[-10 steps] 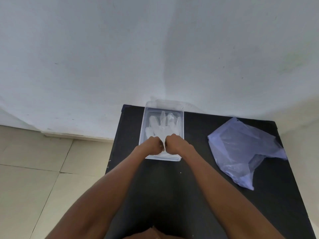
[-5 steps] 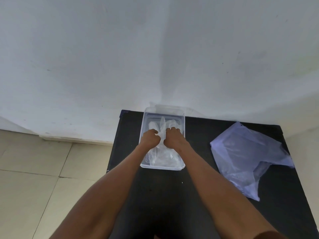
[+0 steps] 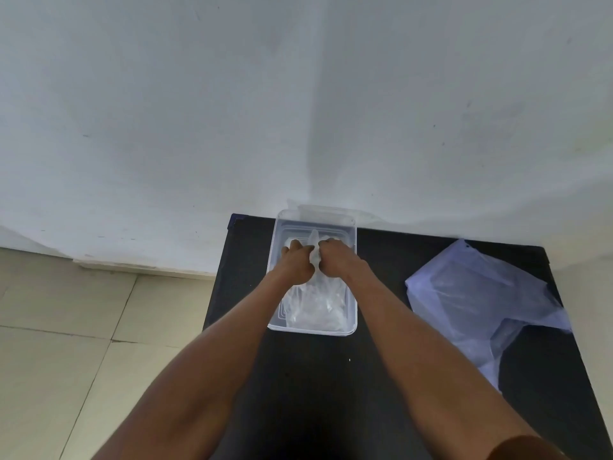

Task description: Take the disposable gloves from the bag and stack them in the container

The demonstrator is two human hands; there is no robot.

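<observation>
Head view: one clear container [image 3: 351, 277] on black table [image 3: 331, 393], against the wall. Two hands inside it: left hand [image 3: 297, 262] and right hand [image 3: 336, 260], fingers curled, pinching clear gloves [image 3: 315, 307] lying in container; glove count unclear. One purple bag [image 3: 481, 300] well right

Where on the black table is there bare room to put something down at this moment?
Bare table runs between the clear container and the plastic bag. A narrow strip lies left of the container. The near table under the forearms is open. Inside the container it is crowded: the left hand, right hand and gloves.
</observation>
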